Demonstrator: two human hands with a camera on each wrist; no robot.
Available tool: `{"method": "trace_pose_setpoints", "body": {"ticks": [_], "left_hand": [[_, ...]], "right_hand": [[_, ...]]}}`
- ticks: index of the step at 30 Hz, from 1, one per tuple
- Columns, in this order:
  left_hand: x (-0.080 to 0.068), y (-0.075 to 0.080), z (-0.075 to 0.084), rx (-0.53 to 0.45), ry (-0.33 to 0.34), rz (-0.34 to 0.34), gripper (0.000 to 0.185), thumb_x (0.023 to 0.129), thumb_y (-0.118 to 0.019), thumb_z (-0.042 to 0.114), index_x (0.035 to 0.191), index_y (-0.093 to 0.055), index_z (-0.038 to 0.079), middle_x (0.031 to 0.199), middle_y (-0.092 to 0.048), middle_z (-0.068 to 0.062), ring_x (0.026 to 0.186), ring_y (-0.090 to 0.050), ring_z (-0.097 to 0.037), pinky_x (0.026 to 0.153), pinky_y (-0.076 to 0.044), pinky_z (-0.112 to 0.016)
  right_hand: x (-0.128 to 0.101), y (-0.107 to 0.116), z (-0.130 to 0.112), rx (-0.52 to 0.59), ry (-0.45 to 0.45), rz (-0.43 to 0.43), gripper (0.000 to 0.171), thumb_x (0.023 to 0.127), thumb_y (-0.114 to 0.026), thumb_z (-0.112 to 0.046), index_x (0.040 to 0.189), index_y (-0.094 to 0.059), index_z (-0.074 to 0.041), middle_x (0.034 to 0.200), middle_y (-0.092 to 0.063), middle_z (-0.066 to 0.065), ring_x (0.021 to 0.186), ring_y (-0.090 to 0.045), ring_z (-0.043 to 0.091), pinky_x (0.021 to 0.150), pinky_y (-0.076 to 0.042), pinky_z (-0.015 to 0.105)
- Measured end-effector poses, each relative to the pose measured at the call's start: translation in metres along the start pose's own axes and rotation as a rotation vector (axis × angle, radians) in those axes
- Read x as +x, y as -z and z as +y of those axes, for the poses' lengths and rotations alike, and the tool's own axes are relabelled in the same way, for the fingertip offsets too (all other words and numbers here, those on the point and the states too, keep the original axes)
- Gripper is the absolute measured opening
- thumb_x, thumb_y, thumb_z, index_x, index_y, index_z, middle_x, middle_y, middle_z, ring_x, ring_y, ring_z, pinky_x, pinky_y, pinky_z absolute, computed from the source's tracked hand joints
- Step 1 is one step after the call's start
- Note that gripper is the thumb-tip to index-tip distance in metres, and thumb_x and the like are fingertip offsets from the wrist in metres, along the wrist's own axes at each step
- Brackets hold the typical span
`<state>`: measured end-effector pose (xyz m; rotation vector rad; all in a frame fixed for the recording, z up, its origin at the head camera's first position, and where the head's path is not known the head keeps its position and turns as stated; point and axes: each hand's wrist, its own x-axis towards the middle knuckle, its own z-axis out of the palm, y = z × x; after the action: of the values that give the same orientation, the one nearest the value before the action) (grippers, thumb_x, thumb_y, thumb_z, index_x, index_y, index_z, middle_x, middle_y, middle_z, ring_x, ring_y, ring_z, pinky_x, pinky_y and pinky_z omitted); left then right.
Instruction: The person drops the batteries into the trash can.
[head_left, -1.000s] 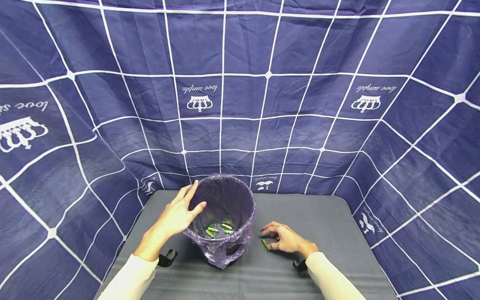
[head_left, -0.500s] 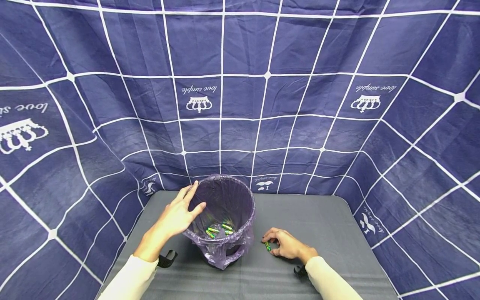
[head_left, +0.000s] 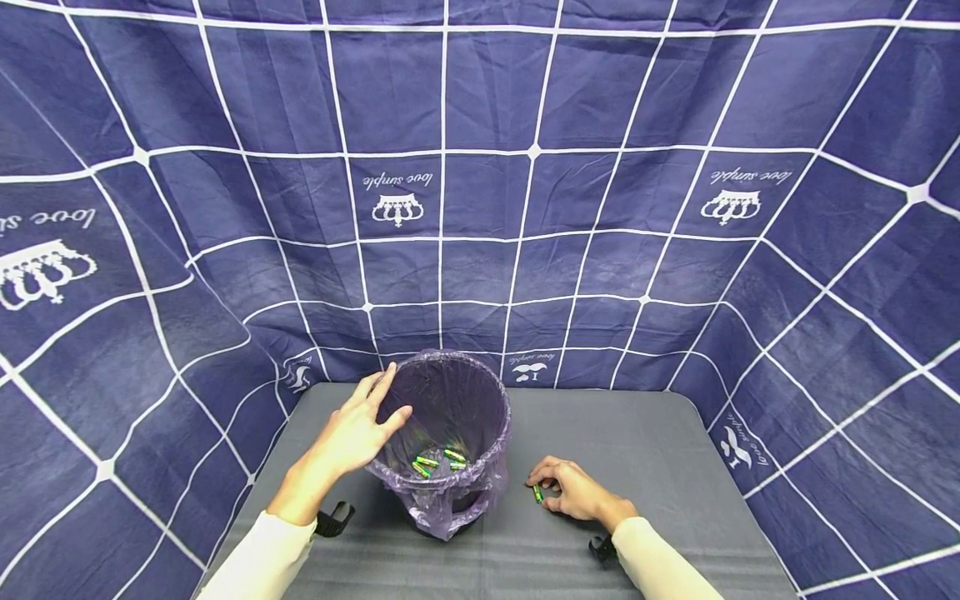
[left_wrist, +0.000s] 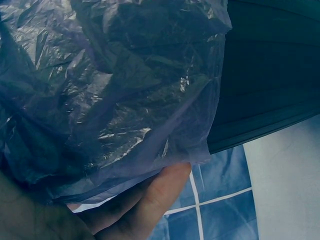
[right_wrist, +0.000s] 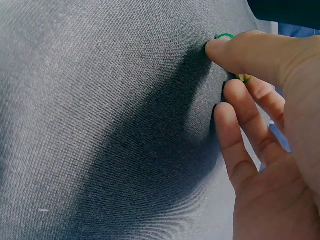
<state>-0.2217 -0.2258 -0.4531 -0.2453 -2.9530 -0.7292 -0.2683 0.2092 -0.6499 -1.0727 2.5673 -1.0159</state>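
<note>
A round trash bin [head_left: 483,375] lined with a thin purple bag [head_left: 446,504] stands in the left-centre of the head view. My left hand [head_left: 356,429] holds its left rim, with the thumb over the opening and the fingers along the edge. In the left wrist view, fingers [left_wrist: 162,195] lie against the bag's overhanging edge. To the right of the bin, my right hand [head_left: 573,490] pinches a small green and yellow battery [head_left: 537,494] at the grey surface. Thumb and fingers hide most of that battery in the right wrist view, where only its green end [right_wrist: 226,35] shows.
Several green and yellow batteries [head_left: 427,461] lie at the bottom of the bin. The grey padded tabletop [head_left: 622,433] spreads beneath both hands. A blue cloth [head_left: 480,200] with white grid lines encloses the back and sides.
My right hand has come down and slightly toward me, and its thumb and fingers have closed on the battery, which has shifted a little. My left hand stays at the bin's rim.
</note>
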Motion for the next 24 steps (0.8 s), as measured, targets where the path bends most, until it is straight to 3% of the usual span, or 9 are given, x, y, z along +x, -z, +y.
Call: {"method": "trace_pose_setpoints", "body": {"ticks": [16,24], "left_hand": [[0.0,-0.001,-0.001,0.006,-0.003,-0.003,0.089,0.118,-0.06,0.058,0.188,-0.023,0.018,0.185,-0.038,-0.027,0.158,-0.058,-0.057,0.119,-0.047,-0.086],[0.001,-0.001,-0.002,0.011,-0.009,-0.001,0.089,0.118,-0.06,0.057,0.188,-0.022,0.017,0.184,-0.038,-0.028,0.156,-0.059,-0.059,0.118,-0.049,-0.085]], "right_hand": [[-0.004,0.003,0.002,0.018,0.036,0.047,0.037,0.091,-0.092,0.005,0.127,-0.085,-0.001,0.128,-0.079,0.009,0.103,-0.075,0.012,0.087,-0.066,0.026],[-0.002,0.013,-0.003,0.022,0.008,0.077,0.035,0.094,-0.092,0.003,0.128,-0.085,-0.001,0.13,-0.078,0.008,0.109,-0.076,0.015,0.091,-0.067,0.03]]}}
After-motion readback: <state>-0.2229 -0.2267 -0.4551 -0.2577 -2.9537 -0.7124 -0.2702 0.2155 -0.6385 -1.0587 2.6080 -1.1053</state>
